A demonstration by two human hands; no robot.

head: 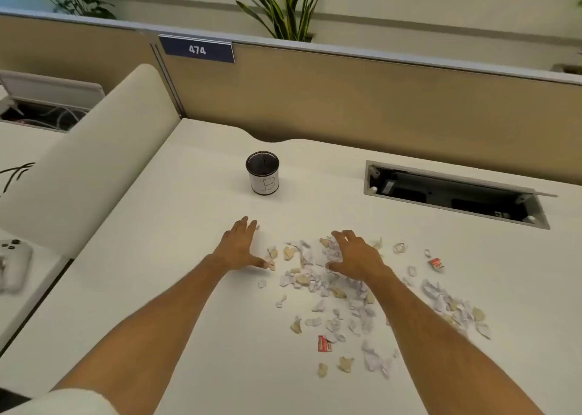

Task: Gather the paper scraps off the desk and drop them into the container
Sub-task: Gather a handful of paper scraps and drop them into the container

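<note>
Several torn paper scraps (333, 291), white, tan and a few red, lie spread over the white desk (189, 288) from its middle toward the right. My left hand (241, 247) rests flat on the desk at the pile's left edge, fingers spread, thumb touching a scrap. My right hand (356, 255) lies over the far part of the pile, fingers curved down onto the scraps, nothing lifted. A black mesh cup (263, 173) with a white label marked "B" stands upright beyond my left hand, apart from both hands.
An open cable hatch (453, 194) is sunk in the desk at the back right. A tan partition (346, 99) with a "474" tag closes the far side. A cream divider (94, 159) stands to the left; a white game controller (14, 263) lies beyond it.
</note>
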